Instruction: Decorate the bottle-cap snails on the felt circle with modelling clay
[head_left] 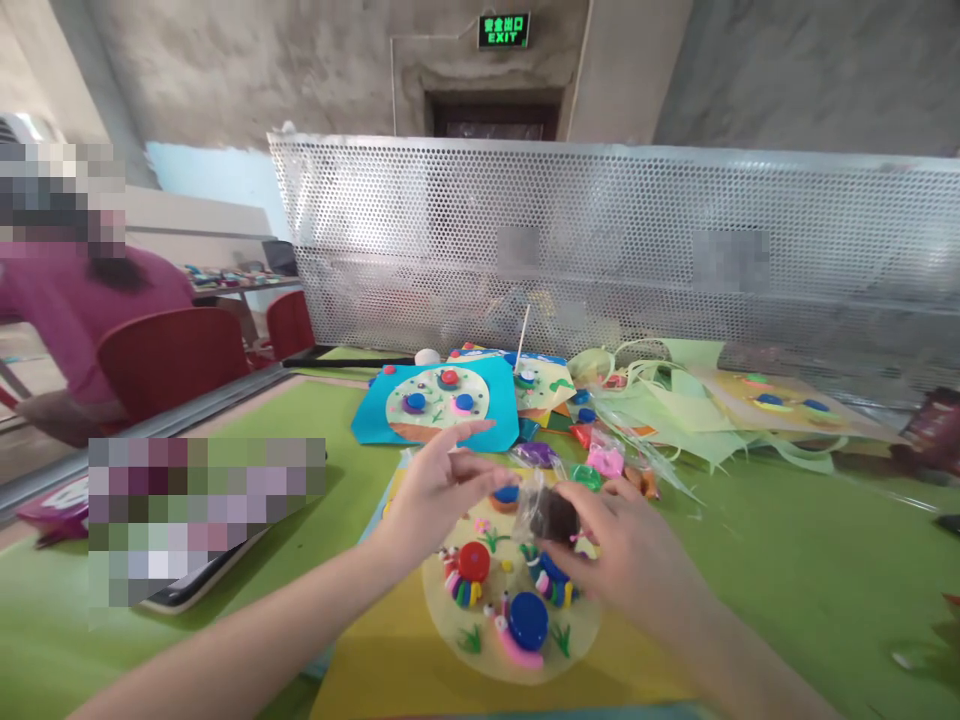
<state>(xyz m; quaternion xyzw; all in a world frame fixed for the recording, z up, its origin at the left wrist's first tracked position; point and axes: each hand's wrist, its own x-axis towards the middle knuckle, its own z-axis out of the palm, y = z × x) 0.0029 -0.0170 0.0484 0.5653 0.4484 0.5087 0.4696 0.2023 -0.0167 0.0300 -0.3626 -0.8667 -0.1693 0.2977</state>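
Note:
My right hand [619, 540] is closed on a clear plastic bag of dark brown modelling clay [553, 516], held above a craft picture. Left of the bag, my left hand [442, 490] hovers with its fingers apart and nothing in them. Beneath both hands lies a yellow sheet [367, 640] with a pale round panel. On the panel are clay creatures with bottle caps for shells: a red cap [474, 562], a blue cap [529, 622] and another blue cap [555, 567] partly behind my right hand. Green clay grass tufts [471, 640] surround them.
Behind lie a blue sheet [367, 420] with a similar picture, bagged pink clay [604, 457] and pale green paper strips [675, 375]. A blurred-out device [187, 590] rests at left. A perforated metal panel [600, 220] borders the green table [787, 580]. A person [142, 280] sits beyond.

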